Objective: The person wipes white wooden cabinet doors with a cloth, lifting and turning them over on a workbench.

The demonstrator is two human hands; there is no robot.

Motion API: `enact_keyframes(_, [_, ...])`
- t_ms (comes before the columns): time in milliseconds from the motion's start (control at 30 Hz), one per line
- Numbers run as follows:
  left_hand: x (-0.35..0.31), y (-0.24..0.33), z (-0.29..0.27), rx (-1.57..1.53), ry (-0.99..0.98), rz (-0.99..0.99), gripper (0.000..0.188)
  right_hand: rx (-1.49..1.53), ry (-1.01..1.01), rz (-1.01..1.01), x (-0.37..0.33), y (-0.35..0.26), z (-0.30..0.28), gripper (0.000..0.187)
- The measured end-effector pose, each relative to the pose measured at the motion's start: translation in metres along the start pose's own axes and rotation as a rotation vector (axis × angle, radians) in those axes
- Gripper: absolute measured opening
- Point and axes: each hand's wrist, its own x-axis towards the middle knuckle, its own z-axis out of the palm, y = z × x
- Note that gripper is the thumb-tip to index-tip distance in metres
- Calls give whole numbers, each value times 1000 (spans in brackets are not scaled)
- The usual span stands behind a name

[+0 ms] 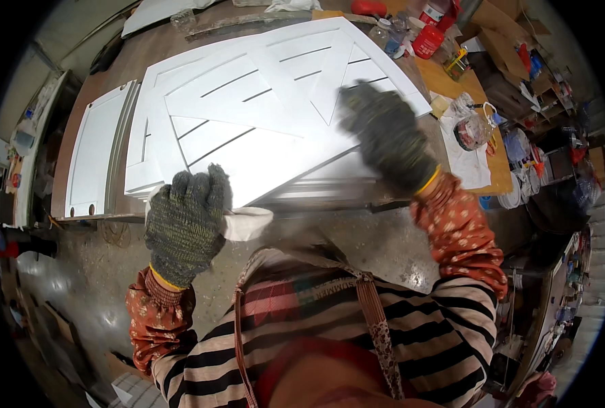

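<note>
A large white panel (248, 109) with slanting grooves and raised strips lies on the bench in front of me. My left hand (185, 228), in a dark grey-green knitted glove, is at the panel's near left edge. Its fingers are closed over a white cloth (247, 224), which sticks out on both sides of the hand. Over the right part of the panel is my right hand (387, 132), gloved the same way and smeared by motion. Its fingers do not show clearly, nor does anything in them.
Another white panel (102, 153) lies on the brown bench (85, 122) at the left. To the right, a wooden board (496, 170) bears a clear jar (471, 132) on white paper. Bottles and a red container (428, 42) stand at the far right. Shelves crowd the right side.
</note>
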Motion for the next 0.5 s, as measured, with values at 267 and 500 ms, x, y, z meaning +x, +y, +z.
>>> enact_keyframes(267, [5, -24, 23, 57, 242, 120, 80, 47, -146, -365, 36, -17, 20, 41])
enact_keyframes(500, [13, -19, 28, 102, 241, 41, 83, 430, 5, -283, 13, -40, 20, 35])
